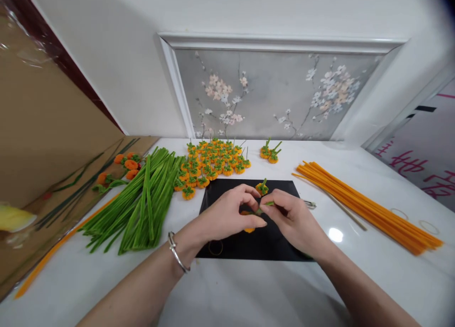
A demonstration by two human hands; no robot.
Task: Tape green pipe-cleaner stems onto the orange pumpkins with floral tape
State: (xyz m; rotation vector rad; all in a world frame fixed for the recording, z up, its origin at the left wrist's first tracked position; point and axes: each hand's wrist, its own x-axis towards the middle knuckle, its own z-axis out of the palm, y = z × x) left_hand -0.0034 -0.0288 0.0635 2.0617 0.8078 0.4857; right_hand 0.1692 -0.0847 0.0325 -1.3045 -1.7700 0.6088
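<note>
Over a black mat [241, 249], my left hand [231, 211] is closed around a small orange pipe-cleaner pumpkin [250, 230], mostly hidden by the fingers. My right hand [293, 217] meets it from the right, pinching a short green pipe-cleaner piece [270, 203] at the pumpkin's top. Just beyond the fingers, a finished-looking pumpkin [262, 189] with green leaves and a stem sits on the mat. Whether the green piece is fixed to the held pumpkin, I cannot tell.
Many similar pumpkins [213, 158] cluster at the back, with a few more pumpkins [273, 157] to their right. Green pipe cleaners [149, 204] lie left, orange pipe cleaners [369, 208] right. Small scissors-like metal [310, 204] shows beside the mat. A framed floral panel [277, 95] stands behind.
</note>
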